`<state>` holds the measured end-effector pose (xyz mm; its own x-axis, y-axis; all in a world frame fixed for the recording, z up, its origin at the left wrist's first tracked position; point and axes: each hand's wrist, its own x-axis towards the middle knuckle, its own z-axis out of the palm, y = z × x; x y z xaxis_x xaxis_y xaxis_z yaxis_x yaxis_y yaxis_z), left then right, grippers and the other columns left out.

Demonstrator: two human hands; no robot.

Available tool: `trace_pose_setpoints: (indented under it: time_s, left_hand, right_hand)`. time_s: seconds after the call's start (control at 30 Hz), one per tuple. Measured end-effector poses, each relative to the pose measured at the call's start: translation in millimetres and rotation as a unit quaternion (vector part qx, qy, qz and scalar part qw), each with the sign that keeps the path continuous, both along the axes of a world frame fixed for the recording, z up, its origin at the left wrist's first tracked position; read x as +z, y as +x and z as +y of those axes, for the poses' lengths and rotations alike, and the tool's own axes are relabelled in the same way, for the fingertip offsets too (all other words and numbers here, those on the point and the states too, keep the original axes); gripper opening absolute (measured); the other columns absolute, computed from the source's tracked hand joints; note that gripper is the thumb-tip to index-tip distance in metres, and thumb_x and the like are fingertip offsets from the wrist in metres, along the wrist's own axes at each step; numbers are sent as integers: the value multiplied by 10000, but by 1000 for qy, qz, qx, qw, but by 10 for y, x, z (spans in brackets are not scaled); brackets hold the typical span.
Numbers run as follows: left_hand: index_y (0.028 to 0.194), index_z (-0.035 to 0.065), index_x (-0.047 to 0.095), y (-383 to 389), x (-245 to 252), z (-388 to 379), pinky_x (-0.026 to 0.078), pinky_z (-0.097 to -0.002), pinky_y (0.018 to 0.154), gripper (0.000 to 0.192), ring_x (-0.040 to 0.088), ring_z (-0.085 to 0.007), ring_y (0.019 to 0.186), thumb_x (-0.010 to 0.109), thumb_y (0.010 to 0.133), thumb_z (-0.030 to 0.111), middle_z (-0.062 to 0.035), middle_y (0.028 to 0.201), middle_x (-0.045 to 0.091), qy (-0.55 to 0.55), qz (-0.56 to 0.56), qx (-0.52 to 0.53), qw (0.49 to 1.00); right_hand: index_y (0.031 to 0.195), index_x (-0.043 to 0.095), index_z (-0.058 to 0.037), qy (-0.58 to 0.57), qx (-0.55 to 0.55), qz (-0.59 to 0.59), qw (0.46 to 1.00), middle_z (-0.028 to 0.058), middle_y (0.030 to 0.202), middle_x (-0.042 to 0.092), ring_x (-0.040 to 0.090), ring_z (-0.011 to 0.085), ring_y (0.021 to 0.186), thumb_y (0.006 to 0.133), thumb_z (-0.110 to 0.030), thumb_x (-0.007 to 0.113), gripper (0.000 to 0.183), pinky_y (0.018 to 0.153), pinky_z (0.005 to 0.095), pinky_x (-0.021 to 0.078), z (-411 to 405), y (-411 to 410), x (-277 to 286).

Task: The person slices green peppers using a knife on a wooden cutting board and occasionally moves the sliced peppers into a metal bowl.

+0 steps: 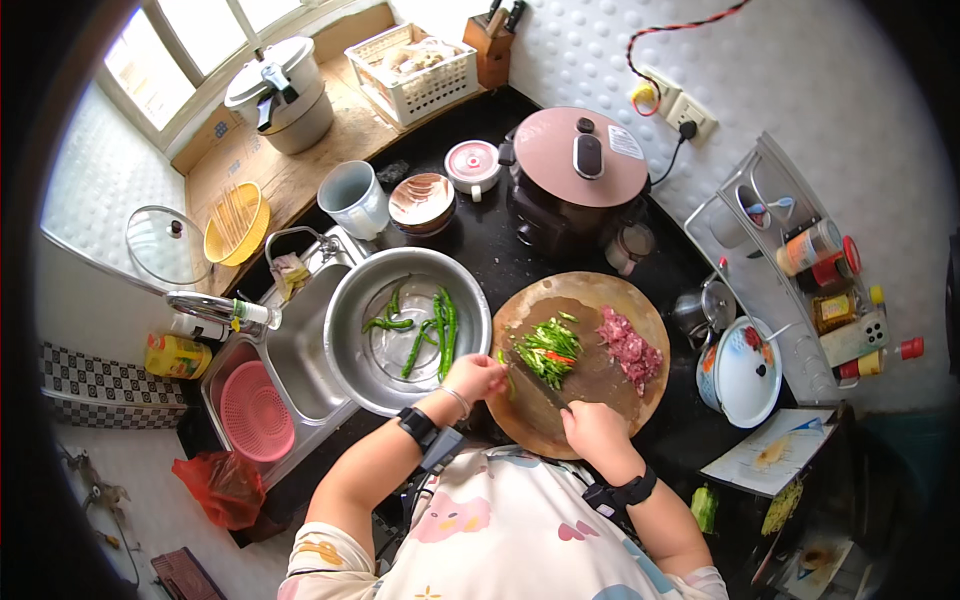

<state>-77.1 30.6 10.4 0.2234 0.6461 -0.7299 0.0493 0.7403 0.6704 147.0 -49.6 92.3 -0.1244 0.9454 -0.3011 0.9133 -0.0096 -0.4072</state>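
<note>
My right hand [598,433] grips the handle of a kitchen knife [541,381], whose blade lies low over a round wooden cutting board [645,315]. At the board's left edge my left hand [480,379] pinches a green chili pepper [511,379] near the blade's tip. Sliced green peppers [551,346] with a few red strips form a heap just beyond the blade, and chopped raw meat [630,349] lies at the board's right. Left of the board, a metal basin [352,300] holds several whole green peppers [448,326].
Left of the basin is a steel sink [311,375] with a pink colander [257,411]. Behind the board stand a pink-lidded electric cooker [581,157], a lidded cup [472,166], a bowl [421,202] and a glass mug [628,247]. An enamel pot [742,371] stands at the right.
</note>
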Motion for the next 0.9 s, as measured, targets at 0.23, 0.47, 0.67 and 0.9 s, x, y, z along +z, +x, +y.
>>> trace_pose_setpoints:
  time_s: [0.23, 0.47, 0.67, 0.9]
  left_hand:
    - [837, 24, 603, 485, -321, -238, 525, -260, 545, 160, 655, -164, 622, 596, 918, 162, -73, 753, 667, -18, 42, 49, 998]
    - [838, 2, 597, 555, -267, -198, 525, -291, 494, 149, 646, -194, 569, 508, 913, 95, -114, 735, 673, -6, 95, 31, 995]
    - [853, 7, 608, 557, -235, -208, 501, -292, 463, 143, 625, -187, 527, 470, 873, 39, -106, 692, 670, -12, 113, 34, 993]
    - [884, 13, 616, 551, -181, -162, 496, -291, 460, 143, 617, -181, 518, 489, 886, 77, -104, 702, 674, -29, 113, 20, 993]
  right_hand:
    - [736, 623, -49, -10, -7, -16, 1000, 189, 670, 629, 625, 385, 638, 882, -235, 541, 250, 596, 477, 505, -192, 82, -119]
    - [778, 607, -48, 0, 36, -22, 999, 181, 680, 640, 637, 369, 633, 893, -234, 537, 230, 580, 462, 512, -232, 147, -114]
    - [788, 606, -37, -10, 64, -24, 998, 181, 676, 640, 641, 361, 643, 891, -211, 537, 214, 575, 459, 512, -202, 114, -44]
    - [797, 608, -20, -42, 72, -10, 996, 195, 677, 638, 646, 366, 647, 909, -197, 504, 234, 586, 466, 513, -112, 54, -162]
